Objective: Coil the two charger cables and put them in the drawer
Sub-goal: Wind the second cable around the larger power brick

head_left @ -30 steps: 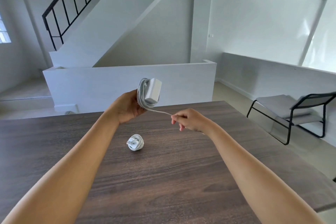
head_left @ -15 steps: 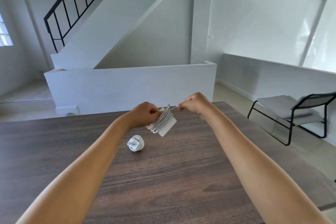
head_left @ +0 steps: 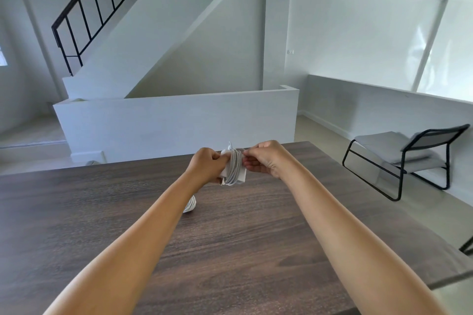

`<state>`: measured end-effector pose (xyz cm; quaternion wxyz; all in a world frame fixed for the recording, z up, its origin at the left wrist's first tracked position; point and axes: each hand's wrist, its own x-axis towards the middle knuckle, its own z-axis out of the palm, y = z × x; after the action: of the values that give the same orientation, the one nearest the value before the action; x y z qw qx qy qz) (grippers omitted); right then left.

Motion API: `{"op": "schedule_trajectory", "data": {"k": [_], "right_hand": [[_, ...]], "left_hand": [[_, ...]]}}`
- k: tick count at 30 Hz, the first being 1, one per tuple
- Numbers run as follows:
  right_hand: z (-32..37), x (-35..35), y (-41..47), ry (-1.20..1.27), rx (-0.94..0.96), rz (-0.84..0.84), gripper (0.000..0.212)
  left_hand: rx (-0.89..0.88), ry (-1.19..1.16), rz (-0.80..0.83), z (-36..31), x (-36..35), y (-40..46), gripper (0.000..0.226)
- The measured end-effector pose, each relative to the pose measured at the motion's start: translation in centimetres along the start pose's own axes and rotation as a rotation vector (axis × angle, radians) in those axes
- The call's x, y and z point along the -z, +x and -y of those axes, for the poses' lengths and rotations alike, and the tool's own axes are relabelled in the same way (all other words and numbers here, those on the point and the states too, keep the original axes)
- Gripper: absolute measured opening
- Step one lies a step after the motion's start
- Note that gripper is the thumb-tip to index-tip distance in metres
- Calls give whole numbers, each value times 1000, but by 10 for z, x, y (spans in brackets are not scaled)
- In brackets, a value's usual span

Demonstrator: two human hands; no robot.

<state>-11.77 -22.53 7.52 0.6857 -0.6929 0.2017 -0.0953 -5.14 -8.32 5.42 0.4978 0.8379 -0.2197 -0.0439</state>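
A white charger (head_left: 234,170) with its cable wound round the block hangs above the far half of the dark wooden table (head_left: 230,250). My left hand (head_left: 208,166) grips the block from the left. My right hand (head_left: 263,160) pinches the cable at the block's upper right side. A second cable (head_left: 190,204), coiled into a small white bundle, lies on the table below and to the left, half hidden behind my left forearm. No drawer is in view.
A black-framed chair with a grey seat (head_left: 407,156) stands on the floor right of the table. A low white wall (head_left: 176,120) and a staircase with a black railing (head_left: 97,7) lie beyond the table's far edge.
The charger came down from chest height and my right hand moved in from the loose cable end to the block. The free length of cable is now wound on.
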Motion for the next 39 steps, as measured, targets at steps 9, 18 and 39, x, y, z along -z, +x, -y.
{"op": "schedule_trajectory", "data": {"k": [9,18,39], "right_hand": [[2,-4,0,81,-190,19,17],[0,1,0,136,-258,136,9],[5,-20,3,-259,-244,48,24]], "left_hand": [[-84,140,-112,-3,-3,-8,39],[-164,267,-123,-5,5,-11,40],[-33,45,-99,18,2,0,30]]}}
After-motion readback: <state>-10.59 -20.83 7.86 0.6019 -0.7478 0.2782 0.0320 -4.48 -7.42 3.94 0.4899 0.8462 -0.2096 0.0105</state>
